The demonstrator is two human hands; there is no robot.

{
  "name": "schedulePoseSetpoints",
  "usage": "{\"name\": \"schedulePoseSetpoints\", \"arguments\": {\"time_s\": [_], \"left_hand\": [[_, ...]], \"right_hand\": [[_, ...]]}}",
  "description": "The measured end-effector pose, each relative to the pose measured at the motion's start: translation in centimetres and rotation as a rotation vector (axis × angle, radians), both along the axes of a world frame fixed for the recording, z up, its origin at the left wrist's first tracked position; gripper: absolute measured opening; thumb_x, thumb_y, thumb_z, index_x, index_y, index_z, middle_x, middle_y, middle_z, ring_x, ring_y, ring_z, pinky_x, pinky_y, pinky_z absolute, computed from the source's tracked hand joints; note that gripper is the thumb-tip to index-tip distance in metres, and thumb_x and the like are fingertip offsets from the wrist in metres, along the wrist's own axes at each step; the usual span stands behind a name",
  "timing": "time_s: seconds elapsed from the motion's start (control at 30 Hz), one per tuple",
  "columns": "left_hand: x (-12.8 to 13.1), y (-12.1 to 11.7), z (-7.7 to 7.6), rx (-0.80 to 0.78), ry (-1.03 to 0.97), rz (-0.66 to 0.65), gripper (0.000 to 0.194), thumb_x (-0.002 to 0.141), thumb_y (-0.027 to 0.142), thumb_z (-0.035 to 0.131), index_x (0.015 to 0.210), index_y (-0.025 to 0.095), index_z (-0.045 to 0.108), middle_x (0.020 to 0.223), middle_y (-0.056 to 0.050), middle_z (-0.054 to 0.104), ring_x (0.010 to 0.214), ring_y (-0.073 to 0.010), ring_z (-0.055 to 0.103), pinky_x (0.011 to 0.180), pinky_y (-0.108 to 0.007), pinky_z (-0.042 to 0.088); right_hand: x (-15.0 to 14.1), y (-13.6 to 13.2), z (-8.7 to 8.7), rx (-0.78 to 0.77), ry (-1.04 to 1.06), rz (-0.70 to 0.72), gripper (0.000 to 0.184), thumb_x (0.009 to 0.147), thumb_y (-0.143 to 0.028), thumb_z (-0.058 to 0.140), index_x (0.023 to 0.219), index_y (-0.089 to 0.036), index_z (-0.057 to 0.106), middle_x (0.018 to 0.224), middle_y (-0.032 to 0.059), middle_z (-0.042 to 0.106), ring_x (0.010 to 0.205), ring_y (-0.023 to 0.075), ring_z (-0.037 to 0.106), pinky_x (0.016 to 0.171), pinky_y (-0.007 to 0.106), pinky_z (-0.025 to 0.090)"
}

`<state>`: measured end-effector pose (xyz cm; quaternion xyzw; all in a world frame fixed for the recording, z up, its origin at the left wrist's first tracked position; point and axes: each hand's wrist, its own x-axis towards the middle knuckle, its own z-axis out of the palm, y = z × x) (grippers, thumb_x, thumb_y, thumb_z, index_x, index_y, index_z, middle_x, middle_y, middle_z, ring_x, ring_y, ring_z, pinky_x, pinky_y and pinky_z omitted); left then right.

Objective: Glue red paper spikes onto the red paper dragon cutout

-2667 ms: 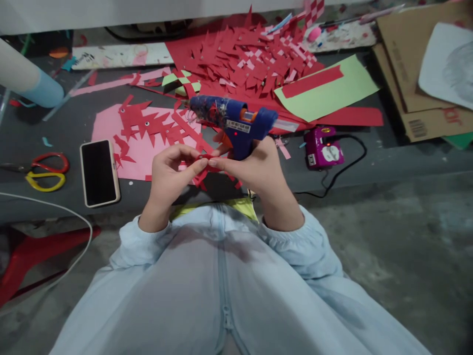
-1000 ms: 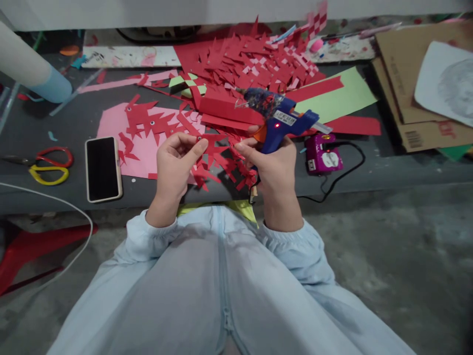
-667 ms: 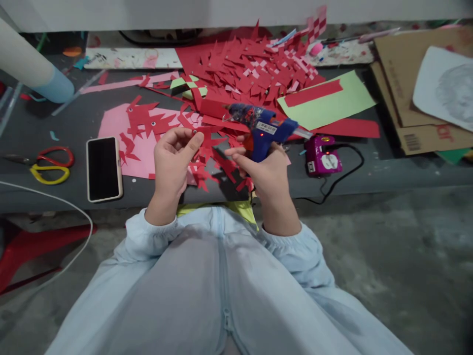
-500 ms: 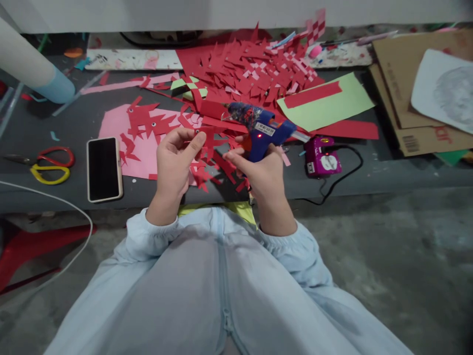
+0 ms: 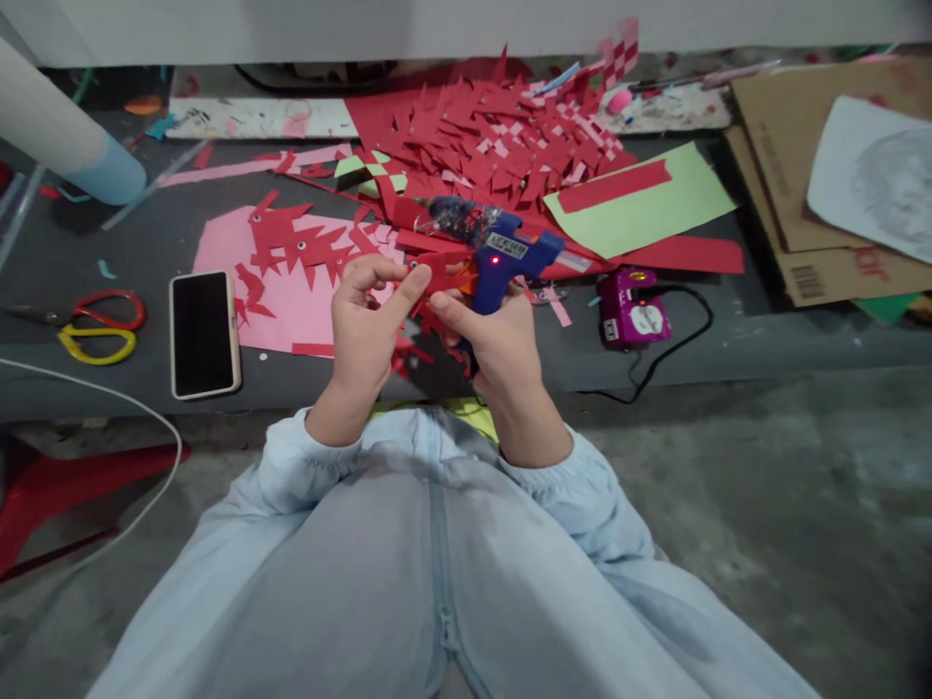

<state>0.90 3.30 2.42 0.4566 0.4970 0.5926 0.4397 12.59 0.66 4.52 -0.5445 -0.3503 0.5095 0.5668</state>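
Between thumb and fingers my left hand pinches a red paper cutout with a small eye on it. My right hand is wrapped round the handle of a blue hot glue gun, whose small red light is lit. The gun's nozzle points left, above the cutout, and my right thumb is close to the cutout's edge. Behind the hands lies a sheet of pink paper bearing red spiky paper cutouts, some with eyes. Farther back is a heap of red paper pieces.
A phone and scissors lie at the left. A purple box with a black cable stands at the right, near light green paper and cardboard. A white and blue cylinder leans in at the upper left.
My left hand has moved right with the red cutout. My right hand and the glue gun have shifted left, so the two hands are closer together.
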Motion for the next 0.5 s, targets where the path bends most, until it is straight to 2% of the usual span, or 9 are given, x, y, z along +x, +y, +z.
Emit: {"name": "schedulePoseSetpoints", "arguments": {"time_s": [0.13,0.33,0.5], "left_hand": [[0.3,-0.1,-0.2,0.045,-0.037,-0.020,0.022,0.076,0.023,0.085,0.068,0.021,0.065,0.083,0.001,0.057,0.088,-0.0126,0.055,0.081,-0.025,0.044],[0.3,0.2,0.2,0.047,-0.028,0.015,0.022,0.078,0.021,0.084,0.068,0.021,0.065,0.077,0.002,0.054,0.079,-0.0108,0.052,0.074,-0.024,0.043],[-0.2,1.0,0.6,0.079,-0.074,0.044,0.025,0.079,0.030,0.084,0.068,0.021,0.063,0.077,0.003,0.056,0.077,-0.0098,0.055,0.073,-0.024,0.046]], "right_hand": [[-0.2,0.2,-0.2,0.005,-0.051,-0.044,0.052,0.051,-0.051,0.091,0.070,-0.022,0.053,0.056,-0.0077,0.055,0.047,0.0090,0.054,0.043,0.023,0.044],[0.0,0.0,-0.7,-0.044,-0.081,-0.006,0.042,0.054,-0.043,0.089,0.073,-0.021,0.059,0.059,-0.0061,0.060,0.045,0.0069,0.048,0.042,0.023,0.042],[0.4,-0.5,-1.0,-0.065,-0.027,0.022,0.043,0.056,-0.034,0.087,0.089,-0.019,0.065,0.061,-0.0060,0.066,0.045,0.0072,0.050,0.044,0.023,0.041]]}}
